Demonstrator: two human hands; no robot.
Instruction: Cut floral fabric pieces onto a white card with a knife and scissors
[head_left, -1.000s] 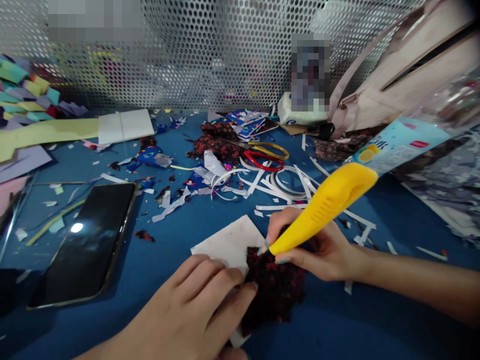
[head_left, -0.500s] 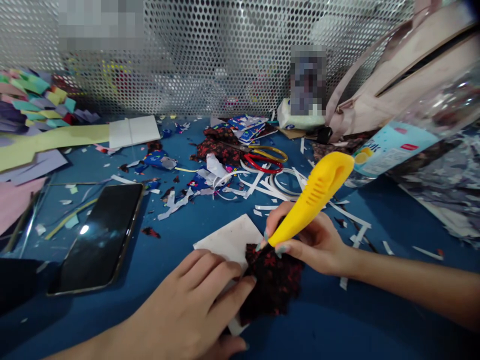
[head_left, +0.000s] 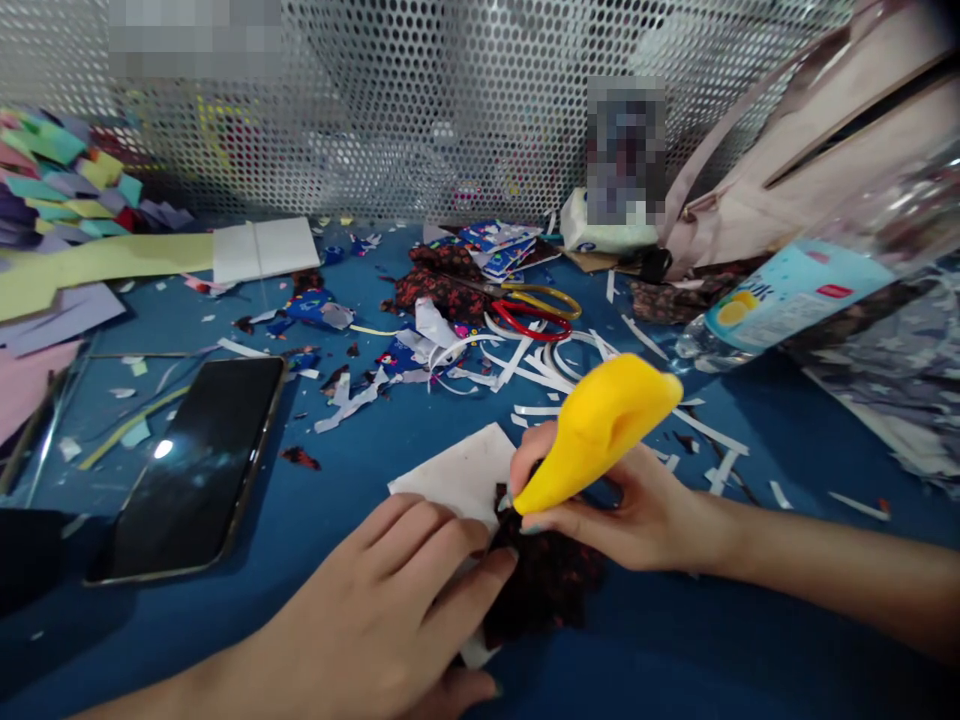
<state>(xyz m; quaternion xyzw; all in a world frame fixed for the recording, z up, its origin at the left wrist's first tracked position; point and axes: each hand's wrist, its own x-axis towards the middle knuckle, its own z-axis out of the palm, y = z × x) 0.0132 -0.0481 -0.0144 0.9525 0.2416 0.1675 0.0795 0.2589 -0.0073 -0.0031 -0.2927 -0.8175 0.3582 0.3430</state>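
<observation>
My right hand (head_left: 622, 500) grips a tool with a thick yellow handle (head_left: 592, 430). The handle leans up to the right, and my fingers hide its working end. Its low end meets the edge of a black-and-red patterned cloth piece (head_left: 547, 590), which lies over a sheet of white card (head_left: 465, 470). From the left, my left hand (head_left: 420, 580) lies over the card with bent fingers. Its index fingertip presses at the cloth's left edge and the thumb shows lower down, so the hand pins card and cloth to the blue table.
A phone (head_left: 195, 470) lies at the left. Red-and-yellow-handled scissors (head_left: 536, 310), cloth scraps and white paper strips (head_left: 720, 435) are strewn behind. A plastic bottle (head_left: 795, 290) and a pink bag (head_left: 810, 130) stand at the right, before a perforated metal panel (head_left: 420, 100).
The yellow handle has turned and tipped lower, its low end shifting slightly left and down along the cloth's edge. My right hand moved a little with it. My left hand stays nearly still.
</observation>
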